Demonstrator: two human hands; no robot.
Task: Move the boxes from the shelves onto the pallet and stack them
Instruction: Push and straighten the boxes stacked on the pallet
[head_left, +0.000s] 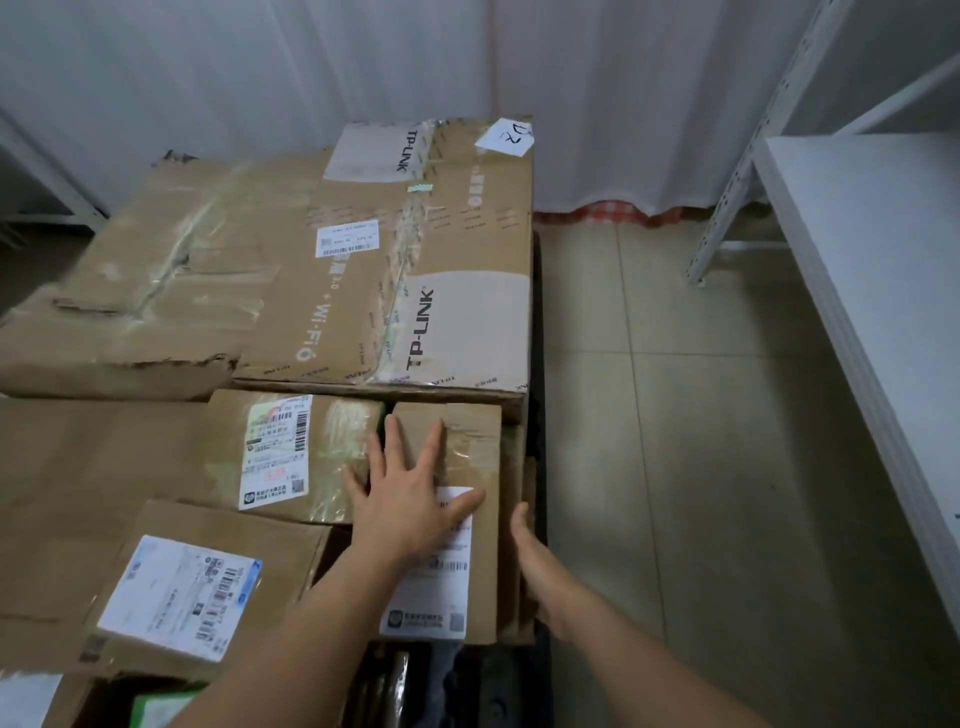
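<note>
Tiled floor (649, 415), white curtain behind. Narrow brown cardboard box with white label (467, 519) sits lower centre, wedged into the stack's right-edge gap. Left hand (410, 499) spread flat on top to seat it; right hand (530, 551) against its side, fingers hidden.

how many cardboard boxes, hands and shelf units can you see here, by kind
Brown cardboard boxes, whole or partly in view: 7, including the large TP-LINK printed box and the narrow labelled box under the hands
Bare hands: 2, left hand flat on that box, right hand against its side
White metal shelf units: 1
Total: 10
</note>
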